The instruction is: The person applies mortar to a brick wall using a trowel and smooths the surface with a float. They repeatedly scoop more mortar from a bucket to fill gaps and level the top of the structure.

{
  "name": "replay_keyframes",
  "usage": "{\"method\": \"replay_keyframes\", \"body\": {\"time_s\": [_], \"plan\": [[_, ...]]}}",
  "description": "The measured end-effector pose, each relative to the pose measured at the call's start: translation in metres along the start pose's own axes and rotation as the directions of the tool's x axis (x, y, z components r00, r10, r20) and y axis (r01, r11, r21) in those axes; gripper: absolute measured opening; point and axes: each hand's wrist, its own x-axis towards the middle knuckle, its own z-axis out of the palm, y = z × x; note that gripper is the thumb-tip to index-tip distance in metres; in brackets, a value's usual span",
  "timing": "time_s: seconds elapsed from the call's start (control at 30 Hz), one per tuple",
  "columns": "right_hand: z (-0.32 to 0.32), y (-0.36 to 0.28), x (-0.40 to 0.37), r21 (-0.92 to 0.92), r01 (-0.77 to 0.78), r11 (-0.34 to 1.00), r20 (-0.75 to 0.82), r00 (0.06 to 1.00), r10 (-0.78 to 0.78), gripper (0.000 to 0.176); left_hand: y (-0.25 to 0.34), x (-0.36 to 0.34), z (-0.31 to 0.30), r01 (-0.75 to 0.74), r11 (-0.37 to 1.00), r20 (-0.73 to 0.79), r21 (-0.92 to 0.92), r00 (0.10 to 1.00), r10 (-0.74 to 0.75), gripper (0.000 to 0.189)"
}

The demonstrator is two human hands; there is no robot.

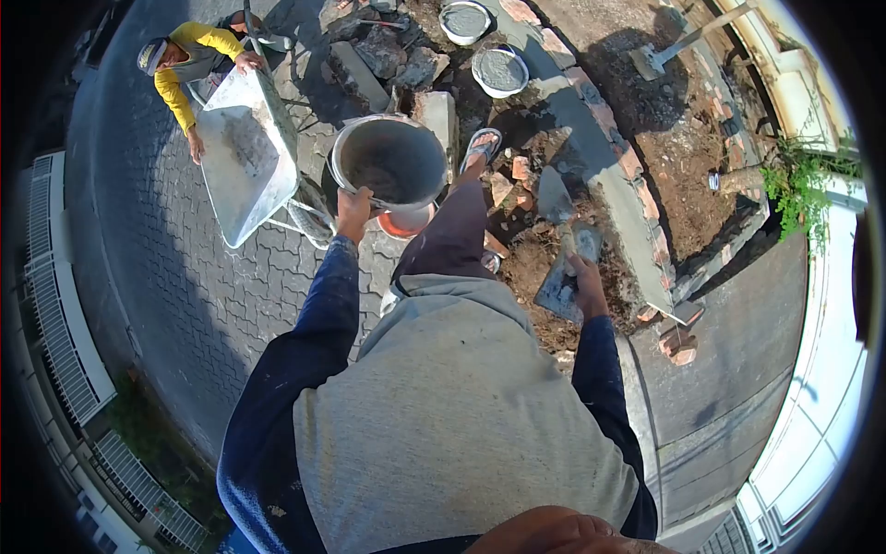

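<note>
My left hand (353, 214) is closed on the near rim of a grey mortar bucket (392, 162), whose mouth faces up and whose inside is coated in grey residue. Partly hidden under it sits an orange-red bucket (406, 222). On the other side, my right hand (588, 288) grips a flat, mortar-smeared plastering float (558, 288). Just beyond the float, a pointed trowel blade (554, 196) sticks out, its handle running back toward the same hand. Broken bricks (521, 169) and soil lie below the tools.
A person in yellow sleeves (198, 37) holds a tilted wheelbarrow (242, 143). Two mortar-filled tubs (499, 72) stand ahead beside rubble (380, 51). A low brick wall (600, 148) topped with mortar runs along the right. A hoe (651, 61) lies in the dirt behind it.
</note>
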Motion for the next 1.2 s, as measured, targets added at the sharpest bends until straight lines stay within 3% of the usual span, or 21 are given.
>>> {"method": "replay_keyframes", "body": {"time_s": [0.1,0.23,0.27,0.37,0.43,0.5,0.57,0.6,0.7,0.73,0.77,0.83,0.87,0.9,0.97,1.0,1.03,1.07,1.1,1.13,1.2], "plan": [[0.014,-0.020,0.061,0.015,-0.108,0.994,0.022,0.994,0.108,0.035,0.010,0.062,0.048,0.095,0.988,-0.023,0.124,0.995,-0.093,0.035],[0.038,-0.055,0.164,0.004,-0.252,0.968,0.009,0.968,0.252,0.041,0.015,0.150,0.120,0.179,0.976,-0.016,0.125,0.984,-0.178,0.031],[0.045,-0.053,0.198,0.022,-0.252,0.967,0.010,0.968,0.252,0.041,0.008,0.184,0.132,0.220,0.953,0.007,0.208,0.974,-0.227,0.036],[0.055,-0.031,0.317,-0.039,-0.231,0.972,-0.057,0.972,0.229,0.040,0.011,0.255,0.181,0.271,0.946,0.044,0.176,0.958,-0.283,0.046],[0.058,-0.032,0.389,-0.006,-0.379,0.925,0.047,0.924,0.379,0.038,0.009,0.301,0.211,0.213,0.937,0.107,0.276,0.962,-0.250,0.042],[0.065,-0.004,0.458,0.039,-0.381,0.924,0.063,0.924,0.378,0.035,0.013,0.338,0.244,0.202,0.931,0.043,0.305,0.973,-0.225,0.039],[0.068,0.024,0.509,0.090,-0.379,0.921,0.046,0.925,0.376,0.039,-0.009,0.379,0.250,0.145,0.930,0.147,0.337,0.968,-0.205,0.039],[0.072,0.022,0.523,0.127,-0.407,0.905,0.045,0.914,0.404,0.037,-0.051,0.414,0.226,0.004,0.869,0.211,0.494,0.970,-0.124,0.043],[0.085,0.018,0.546,0.302,-0.401,0.865,0.156,0.916,0.370,0.037,-0.020,0.428,0.270,0.076,0.910,0.101,0.407,0.987,-0.128,0.041],[0.084,0.024,0.550,0.360,-0.405,0.841,0.166,0.914,0.370,0.038,-0.023,0.442,0.266,-0.033,0.818,0.145,0.574,0.987,-0.062,0.046],[0.084,0.028,0.551,0.354,-0.431,0.830,0.177,0.902,0.393,0.038,-0.027,0.450,0.264,-0.009,0.811,0.126,0.586,0.989,-0.080,0.046],[0.081,0.006,0.546,0.285,-0.489,0.825,0.393,0.844,0.364,0.038,-0.006,0.455,0.285,0.135,0.842,0.061,0.522,0.979,-0.194,0.048],[0.077,-0.007,0.546,0.121,-0.568,0.814,0.469,0.756,0.457,0.041,-0.001,0.459,0.291,0.095,0.812,0.070,0.575,0.984,-0.165,0.049],[0.081,-0.028,0.547,0.117,-0.570,0.813,0.470,0.753,0.461,0.041,-0.002,0.465,0.294,0.100,0.813,0.066,0.574,0.984,-0.167,0.049],[0.096,-0.077,0.552,-0.186,-0.276,0.943,0.631,0.702,0.330,0.053,-0.004,0.473,0.298,-0.129,0.713,0.154,0.690,0.988,0.029,0.042],[0.103,-0.093,0.555,-0.284,-0.245,0.927,0.636,0.676,0.373,0.065,0.014,0.469,0.311,-0.037,0.684,0.093,0.728,0.995,-0.045,0.039],[0.111,-0.110,0.558,-0.287,-0.245,0.926,0.634,0.676,0.375,0.065,0.014,0.471,0.313,-0.035,0.687,0.092,0.726,0.995,-0.047,0.039],[0.120,-0.127,0.560,-0.461,-0.030,0.887,0.541,0.783,0.307,0.063,0.014,0.474,0.314,-0.077,0.655,0.122,0.752,0.992,-0.024,0.036],[0.128,-0.144,0.565,-0.626,0.163,0.763,0.465,0.863,0.197,0.062,0.014,0.477,0.317,-0.119,0.621,0.151,0.774,0.989,0.001,0.034],[0.135,-0.157,0.566,-0.628,0.163,0.761,0.464,0.863,0.198,0.062,0.020,0.476,0.323,-0.118,0.623,0.151,0.773,0.988,0.000,0.034],[0.152,-0.178,0.572,-0.896,0.304,0.323,0.312,0.950,-0.031,0.059,0.035,0.475,0.338,-0.072,0.577,0.131,0.813,0.989,-0.062,0.030]]}}
